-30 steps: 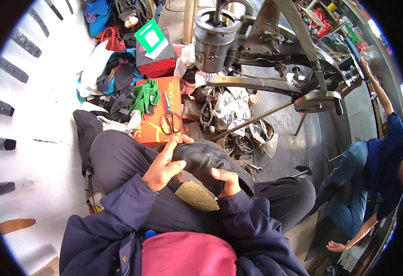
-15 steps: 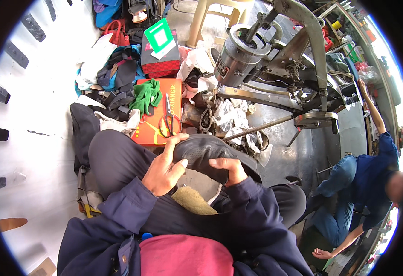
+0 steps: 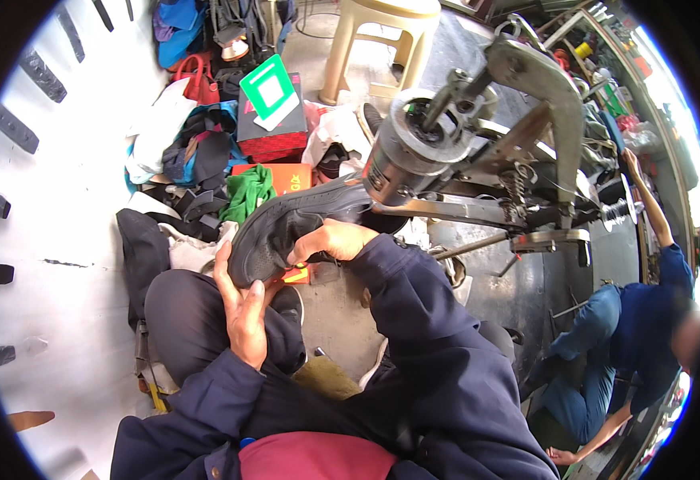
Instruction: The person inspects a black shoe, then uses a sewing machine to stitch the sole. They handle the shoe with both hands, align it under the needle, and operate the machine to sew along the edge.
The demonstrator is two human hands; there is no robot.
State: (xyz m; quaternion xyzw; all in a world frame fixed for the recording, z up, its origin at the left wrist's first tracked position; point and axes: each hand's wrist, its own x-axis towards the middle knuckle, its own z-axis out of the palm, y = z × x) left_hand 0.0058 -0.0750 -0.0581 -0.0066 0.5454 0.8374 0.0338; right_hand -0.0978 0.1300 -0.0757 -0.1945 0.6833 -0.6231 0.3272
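Here the dark shoe [image 3: 290, 224] is lifted with its toe against the arm of the grey stitching machine [image 3: 478, 152]. The left hand [image 3: 246, 308] cups its heel from below — fingers curled closed around it. The right hand [image 3: 330, 238] lies on the shoe's upper, fingers bent down onto it. Just behind the shoe sits a green cloth [image 3: 246, 192] — beyond that, a red box [image 3: 270, 120].

grey floor [image 3: 342, 336] carries a beige plastic stool [image 3: 378, 36], dark shoebox [image 3: 274, 120], heaped bags [image 3: 186, 152]
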